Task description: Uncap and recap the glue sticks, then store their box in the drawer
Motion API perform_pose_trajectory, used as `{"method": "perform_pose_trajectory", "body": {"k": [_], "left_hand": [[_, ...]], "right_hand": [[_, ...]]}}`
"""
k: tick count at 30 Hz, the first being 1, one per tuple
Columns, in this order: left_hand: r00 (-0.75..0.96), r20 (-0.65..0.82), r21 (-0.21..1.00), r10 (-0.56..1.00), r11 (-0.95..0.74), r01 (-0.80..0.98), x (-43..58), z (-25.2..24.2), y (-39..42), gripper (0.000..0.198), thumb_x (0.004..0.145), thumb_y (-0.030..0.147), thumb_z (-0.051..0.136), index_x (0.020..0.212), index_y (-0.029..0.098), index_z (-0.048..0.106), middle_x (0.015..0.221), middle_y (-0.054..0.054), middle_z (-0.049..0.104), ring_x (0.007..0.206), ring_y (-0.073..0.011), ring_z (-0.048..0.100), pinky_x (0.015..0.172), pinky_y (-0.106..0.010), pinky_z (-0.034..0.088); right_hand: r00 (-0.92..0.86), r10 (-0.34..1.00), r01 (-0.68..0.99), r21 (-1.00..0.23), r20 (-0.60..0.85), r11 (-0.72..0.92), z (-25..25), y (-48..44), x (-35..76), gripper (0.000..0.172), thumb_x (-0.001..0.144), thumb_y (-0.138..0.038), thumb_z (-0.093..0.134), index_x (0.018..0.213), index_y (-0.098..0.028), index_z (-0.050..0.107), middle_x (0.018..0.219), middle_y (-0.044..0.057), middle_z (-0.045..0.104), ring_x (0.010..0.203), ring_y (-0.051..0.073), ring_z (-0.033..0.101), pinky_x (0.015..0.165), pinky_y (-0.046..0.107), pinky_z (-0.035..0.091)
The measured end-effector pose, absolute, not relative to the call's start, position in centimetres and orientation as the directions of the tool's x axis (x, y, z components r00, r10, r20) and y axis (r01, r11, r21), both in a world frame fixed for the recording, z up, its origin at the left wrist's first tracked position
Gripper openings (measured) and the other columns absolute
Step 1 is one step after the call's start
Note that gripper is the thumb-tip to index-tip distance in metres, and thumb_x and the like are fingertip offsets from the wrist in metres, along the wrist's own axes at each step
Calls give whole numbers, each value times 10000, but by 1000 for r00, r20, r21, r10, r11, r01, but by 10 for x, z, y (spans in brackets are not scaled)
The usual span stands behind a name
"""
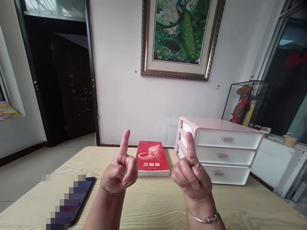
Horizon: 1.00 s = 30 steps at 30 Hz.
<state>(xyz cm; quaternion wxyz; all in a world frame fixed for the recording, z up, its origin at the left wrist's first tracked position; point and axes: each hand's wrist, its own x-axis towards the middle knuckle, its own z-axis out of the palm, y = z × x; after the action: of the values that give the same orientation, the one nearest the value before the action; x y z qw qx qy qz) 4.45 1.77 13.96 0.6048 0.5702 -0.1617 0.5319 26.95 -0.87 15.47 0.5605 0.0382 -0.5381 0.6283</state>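
Both of my hands are raised over the table, palm side towards me, with the index finger pointing straight up and the other fingers curled in. My left hand holds nothing; it is nearest to a red book, just in front of its left edge. My right hand, a silver bangle round its wrist, is likewise bare of any object. It stands in front of a pink and white drawer unit, hiding part of its left side. The book lies flat between the two hands, its cover printed with a pale figure and Chinese characters.
A dark phone, partly blurred out, lies at the left of the wooden table. Behind are a white wall with a framed peacock picture, a dark doorway and, at right, a glass case beside a window.
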Motion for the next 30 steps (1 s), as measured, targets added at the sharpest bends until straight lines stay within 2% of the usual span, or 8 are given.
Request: {"method": "perform_pose_trajectory", "body": {"k": [8, 12, 16, 20, 24, 26, 30], "left_hand": [[384, 863, 474, 329, -262, -841, 47, 148, -2, 1023, 764, 33, 470, 1512, 426, -107, 517, 118, 453, 283, -30, 188, 328, -99, 298], [379, 901, 427, 211, -282, -859, 49, 153, -11, 1002, 795, 17, 445, 1510, 427, -125, 541, 120, 462, 270, -14, 214, 335, -89, 319], [369, 923, 383, 105, -317, -868, 50, 154, -18, 957, 800, 27, 431, 1533, 378, -72, 558, 116, 477, 264, -10, 233, 339, -95, 340], [329, 938, 346, 114, -385, -855, 51, 153, -29, 885, 809, 71, 415, 1547, 327, 0, 517, 135, 437, 259, -12, 232, 337, -95, 321], [265, 952, 305, 151, -453, -838, 51, 155, -37, 759, 879, 142, 377, 1554, 286, 61, 447, 146, 378, 261, -37, 209, 341, -130, 319], [258, 960, 278, 107, -452, -848, 49, 156, -40, 748, 902, 164, 399, 1556, 284, 55, 434, 149, 379, 261, -45, 226, 341, -142, 324], [292, 955, 286, 51, -415, -864, 45, 157, -45, 801, 911, 160, 438, 1541, 375, -9, 442, 161, 374, 260, -44, 255, 356, -142, 332]], "right_hand": [[-393, 588, -739, -623, 707, 255, 161, -31, 272, 726, 883, -302, 629, 1436, -568, 242, 354, -142, 319, 307, 69, 123, 345, 179, 204], [-394, 568, -755, -607, 723, 248, 162, -36, 272, 779, 882, -286, 635, 1441, -579, 178, 326, -160, 318, 270, 56, 110, 322, 161, 186], [-367, 602, -737, -617, 709, 277, 156, -43, 272, 869, 851, -376, 683, 1454, -567, 88, 303, -179, 330, 249, 51, 111, 313, 153, 207], [-369, 609, -736, -620, 702, 269, 152, -53, 272, 834, 869, -398, 664, 1460, -556, 97, 286, -173, 340, 242, 61, 128, 318, 165, 235], [-386, 571, -774, -592, 724, 227, 152, -59, 273, 782, 874, -379, 657, 1441, -596, 165, 283, -168, 345, 234, 65, 131, 317, 185, 226], [-388, 588, -767, -603, 710, 222, 148, -59, 275, 795, 841, -438, 683, 1437, -605, 183, 277, -166, 352, 229, 73, 145, 320, 203, 213], [-397, 702, -669, -710, 592, 220, 132, -55, 279, 960, 673, -591, 775, 1455, -567, 219, 260, -160, 350, 239, 98, 185, 343, 242, 177]]}}
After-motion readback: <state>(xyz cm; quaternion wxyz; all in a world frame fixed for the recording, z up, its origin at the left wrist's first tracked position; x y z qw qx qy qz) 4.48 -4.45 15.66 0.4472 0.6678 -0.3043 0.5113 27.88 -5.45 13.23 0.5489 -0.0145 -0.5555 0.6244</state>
